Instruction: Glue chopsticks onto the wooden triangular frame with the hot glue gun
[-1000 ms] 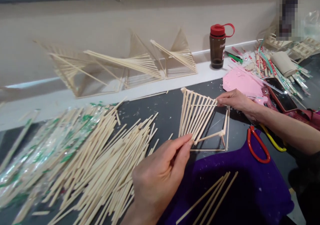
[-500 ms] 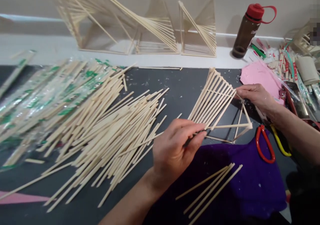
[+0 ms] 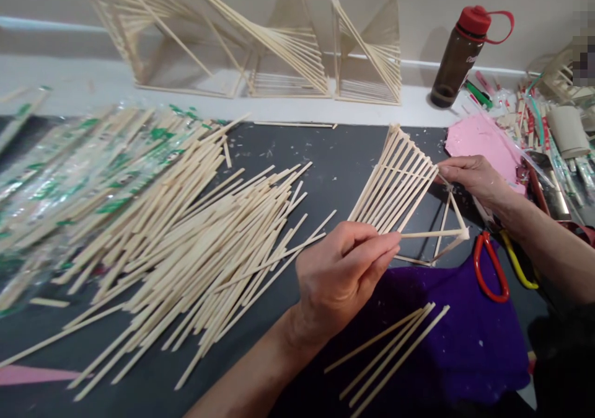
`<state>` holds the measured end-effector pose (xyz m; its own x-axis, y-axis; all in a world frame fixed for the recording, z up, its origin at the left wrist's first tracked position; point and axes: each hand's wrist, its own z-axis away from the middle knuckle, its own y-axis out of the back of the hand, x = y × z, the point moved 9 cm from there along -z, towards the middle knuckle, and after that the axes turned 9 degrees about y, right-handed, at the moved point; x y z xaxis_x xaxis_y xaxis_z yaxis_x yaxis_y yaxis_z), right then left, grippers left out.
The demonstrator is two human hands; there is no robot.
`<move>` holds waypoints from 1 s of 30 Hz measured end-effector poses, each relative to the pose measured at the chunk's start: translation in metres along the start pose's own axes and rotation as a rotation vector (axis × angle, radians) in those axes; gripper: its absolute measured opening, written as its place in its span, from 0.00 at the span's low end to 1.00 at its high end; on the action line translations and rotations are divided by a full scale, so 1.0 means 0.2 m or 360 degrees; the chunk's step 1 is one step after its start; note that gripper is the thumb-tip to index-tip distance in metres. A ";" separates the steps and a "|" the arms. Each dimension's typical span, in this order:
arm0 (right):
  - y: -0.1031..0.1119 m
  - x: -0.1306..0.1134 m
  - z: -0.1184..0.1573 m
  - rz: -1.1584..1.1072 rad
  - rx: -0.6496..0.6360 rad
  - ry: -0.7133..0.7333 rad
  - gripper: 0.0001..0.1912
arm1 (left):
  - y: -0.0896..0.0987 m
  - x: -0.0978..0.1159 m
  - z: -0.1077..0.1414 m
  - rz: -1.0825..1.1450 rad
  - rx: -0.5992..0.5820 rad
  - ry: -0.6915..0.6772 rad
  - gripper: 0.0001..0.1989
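A small frame of thin wooden sticks [image 3: 403, 179], with a fan of several slats and an open triangular end at right, is between my hands over the dark table. My left hand [image 3: 346, 275] pinches near the lower end of the fan, thumb and fingers closed where a slat meets the frame's bottom stick. At the fan's upper right corner my right hand [image 3: 476, 179] grips the frame between thumb and fingers; part of its grip is hidden. Below them, several loose sticks [image 3: 390, 356] lie on a purple cloth [image 3: 483, 337].
A large pile of loose sticks [image 3: 218, 257] and plastic-wrapped sticks [image 3: 88, 176] cover the left. Twisted stick structures [image 3: 283, 52] stand along the wall. A red-capped bottle [image 3: 458, 58], pink sheet [image 3: 483, 148], and red-and-yellow-handled tool [image 3: 493, 269] are at right.
My left hand has slid slightly right along the lower edge of the frame, its fingertips now closer together. My right hand keeps its place.
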<state>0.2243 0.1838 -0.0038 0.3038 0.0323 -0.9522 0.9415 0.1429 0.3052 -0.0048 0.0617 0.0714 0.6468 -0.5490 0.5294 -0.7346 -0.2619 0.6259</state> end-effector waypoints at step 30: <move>0.00 0.05 -0.02 -0.0158 -0.0010 0.0038 0.07 | 0.00 -0.01 -0.01 0.0136 0.0050 -0.0030 0.03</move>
<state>0.2254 0.1884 -0.0129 0.2053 0.0410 -0.9779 0.9658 0.1530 0.2091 -0.0054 0.0643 0.0717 0.5778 -0.5849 0.5692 -0.7932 -0.2380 0.5606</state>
